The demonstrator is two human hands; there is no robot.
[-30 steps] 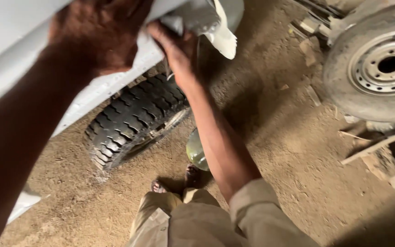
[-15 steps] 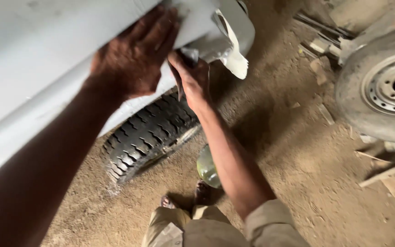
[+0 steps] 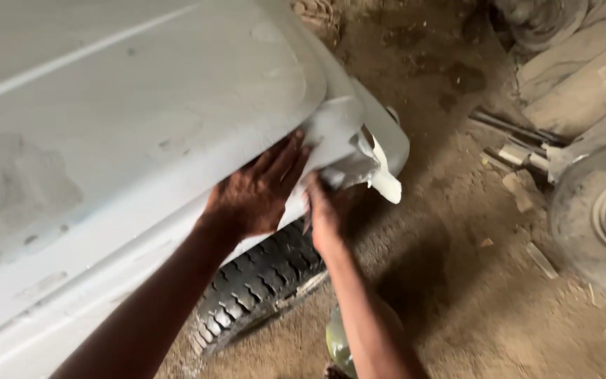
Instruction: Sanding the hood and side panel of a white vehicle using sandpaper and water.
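Note:
A large grey-white primed vehicle body panel (image 3: pixel 120 126) fills the left and upper view, ending in a curved fender edge (image 3: pixel 359 133). My left hand (image 3: pixel 257 189) lies flat against the panel's lower edge, fingers spread. My right hand (image 3: pixel 327 207) is just to its right, under the fender edge, pressed against the panel; whether it holds anything there is hidden. Below both hands a black treaded tyre (image 3: pixel 261 281) sits under the panel.
Dusty dirt floor (image 3: pixel 450 281) lies below. A loose wheel with a grey steel rim (image 3: pixel 601 217) stands at the right edge. Metal bars and wood scraps (image 3: pixel 517 158) lie beside it. A greenish round object (image 3: pixel 338 344) shows near my right forearm.
The view has swung so the panel fills more of the frame. Both hands have shifted along the panel toward the fender edge and sit closer together.

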